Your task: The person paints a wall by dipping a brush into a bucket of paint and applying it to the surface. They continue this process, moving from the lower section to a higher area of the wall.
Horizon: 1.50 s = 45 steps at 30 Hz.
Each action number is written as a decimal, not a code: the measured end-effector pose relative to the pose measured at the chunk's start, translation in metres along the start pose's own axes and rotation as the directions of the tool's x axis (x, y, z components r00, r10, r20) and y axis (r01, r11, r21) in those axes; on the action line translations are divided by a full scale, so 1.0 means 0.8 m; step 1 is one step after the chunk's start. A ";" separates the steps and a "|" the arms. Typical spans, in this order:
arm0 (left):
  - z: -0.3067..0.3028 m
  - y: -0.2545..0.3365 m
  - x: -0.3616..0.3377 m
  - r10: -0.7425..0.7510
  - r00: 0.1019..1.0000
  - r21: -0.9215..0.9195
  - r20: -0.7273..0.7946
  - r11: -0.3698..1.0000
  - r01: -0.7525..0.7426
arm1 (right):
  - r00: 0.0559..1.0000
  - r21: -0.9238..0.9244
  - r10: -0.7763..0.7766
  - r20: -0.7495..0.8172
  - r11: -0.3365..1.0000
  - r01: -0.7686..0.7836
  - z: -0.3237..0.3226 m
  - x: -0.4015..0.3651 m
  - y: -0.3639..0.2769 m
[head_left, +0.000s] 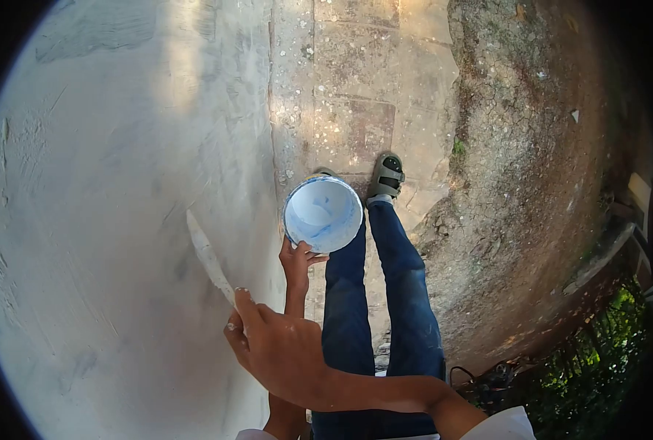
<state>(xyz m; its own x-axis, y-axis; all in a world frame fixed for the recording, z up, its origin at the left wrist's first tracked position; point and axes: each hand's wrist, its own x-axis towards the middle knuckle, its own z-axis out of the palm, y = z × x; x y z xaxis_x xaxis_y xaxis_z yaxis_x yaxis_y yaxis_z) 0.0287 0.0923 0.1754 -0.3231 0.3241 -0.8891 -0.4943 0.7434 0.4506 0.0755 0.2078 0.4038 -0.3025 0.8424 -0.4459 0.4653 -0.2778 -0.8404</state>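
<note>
My right hand (279,348) reaches across to the left, its fingers closed round the handle end of a putty knife (208,253). The knife's long narrow blade is coated whitish and overlaps the pale grey plastered wall (121,220) in this view. Beyond it, my left hand (297,260) grips the near rim of a white bucket (330,233), thumb over the edge. The bucket's mouth faces me; pale bluish-white paste smears its inside wall and bottom. Part of my left forearm is hidden behind my right hand.
A paved strip (356,73) spotted with white splashes runs along the wall's foot. My sandalled foot (387,176) stands on it; the other is mostly behind the bucket. Rough bare earth (517,169) lies to the right, with green plants (598,352) and boards (640,194) farther out.
</note>
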 end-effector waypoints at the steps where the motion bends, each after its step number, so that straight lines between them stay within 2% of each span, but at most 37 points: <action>1: -0.005 -0.004 0.003 0.004 1.000 -0.002 -0.001 1.000 -0.004 | 1.000 0.007 0.022 -0.020 1.000 -0.022 -0.022 0.008 0.013; 2: -0.011 -0.012 0.008 -0.029 0.999 -0.031 -0.015 0.999 0.029 | 0.982 -0.044 0.151 0.110 0.988 -0.147 -0.047 0.019 0.025; 4: -0.009 -0.008 0.006 -0.063 0.998 -0.061 -0.024 0.996 0.061 | 0.985 -0.016 0.175 0.007 0.984 -0.175 -0.076 0.031 0.064; 6: 0.009 0.019 -0.011 0.065 0.998 0.011 -0.009 0.998 -0.065 | 0.961 -0.190 0.275 0.024 0.945 -0.265 -0.102 0.037 0.093; 8: 0.009 0.021 -0.007 0.006 1.000 -0.014 -0.017 1.000 -0.006 | 0.971 -0.388 0.237 0.029 0.898 -0.207 -0.109 0.038 0.127; 14: 0.036 0.033 -0.008 0.087 0.996 0.065 -0.015 0.994 -0.086 | 0.955 -0.547 0.287 0.075 0.812 -0.201 -0.050 0.048 0.209; 18: 0.045 0.033 -0.003 0.086 0.996 0.101 -0.008 0.991 -0.085 | 0.957 -0.549 0.282 0.072 0.812 -0.198 -0.045 0.066 0.216; 21: 0.052 0.038 -0.003 0.091 0.995 -0.001 0.029 0.996 -0.091 | 0.956 -0.356 0.278 0.090 0.906 -0.230 -0.102 0.080 0.203; 22: 0.052 0.037 -0.001 0.092 0.995 -0.001 0.032 0.996 -0.092 | 0.957 -0.357 0.277 0.086 0.905 -0.230 -0.123 0.087 0.204; 24: 0.046 0.032 0.002 0.056 0.998 -0.016 -0.023 0.998 -0.057 | 0.886 -0.097 0.379 0.268 0.925 -0.367 -0.156 0.102 0.209; 25: 0.041 0.024 0.009 0.055 0.998 -0.018 -0.021 0.998 -0.056 | 0.886 -0.099 0.380 0.267 0.925 -0.367 -0.161 0.113 0.215; 27: 0.027 0.010 0.020 0.048 0.999 -0.046 -0.010 0.998 -0.049 | 0.910 0.103 0.312 0.273 0.931 -0.350 -0.163 0.133 0.225; 29: 0.018 0.004 0.022 0.040 0.999 -0.034 -0.016 0.999 -0.041 | 0.936 0.146 0.283 0.210 0.937 -0.316 -0.130 0.165 0.236; 33: -0.001 -0.009 0.021 -0.002 0.998 -0.003 -0.066 1.000 0.001 | 0.972 -0.021 0.212 -0.106 0.976 -0.215 -0.010 0.238 0.240; 35: -0.008 -0.013 0.018 -0.004 0.998 -0.003 -0.058 1.000 0.004 | 0.977 -0.073 0.176 -0.120 0.980 -0.186 0.043 0.268 0.230; 36: -0.012 -0.014 0.017 -0.002 0.998 -0.003 -0.055 1.000 0.002 | 0.980 -0.042 0.170 -0.102 0.984 -0.175 0.062 0.274 0.219; 37: -0.016 -0.015 0.018 -0.005 0.998 0.001 -0.055 1.000 0.005 | 0.983 -0.010 0.163 -0.085 0.986 -0.165 0.074 0.280 0.202; 40: -0.038 -0.037 0.025 0.016 0.999 0.069 -0.051 0.998 -0.013 | 0.994 -0.084 0.084 -0.066 0.992 -0.090 0.089 0.261 0.140; 42: -0.097 -0.117 0.056 0.226 0.974 0.158 0.029 0.961 -0.228 | 0.997 -0.227 -0.020 -0.073 0.974 0.003 0.094 0.230 0.106; 43: -0.108 -0.135 0.063 0.326 0.942 0.193 0.074 0.922 -0.335 | 0.999 -0.197 -0.005 -0.048 0.980 -0.005 0.097 0.213 0.097; 44: -0.099 -0.121 0.063 0.326 0.942 0.191 0.076 0.923 -0.334 | 0.999 -0.200 -0.005 -0.049 0.980 -0.005 0.091 0.200 0.090; 45: -0.084 -0.093 0.063 0.144 0.990 0.018 -0.008 0.989 -0.144 | 0.998 -0.203 0.015 -0.058 0.979 -0.026 0.077 0.187 0.085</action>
<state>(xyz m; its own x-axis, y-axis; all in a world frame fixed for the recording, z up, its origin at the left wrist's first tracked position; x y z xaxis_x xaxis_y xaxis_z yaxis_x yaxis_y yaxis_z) -0.0051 0.0135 0.1027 -0.3970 0.4231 -0.8145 -0.4283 0.6995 0.5721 0.0108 0.2862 0.2611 -0.2468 0.8636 -0.4396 0.6322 -0.2003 -0.7485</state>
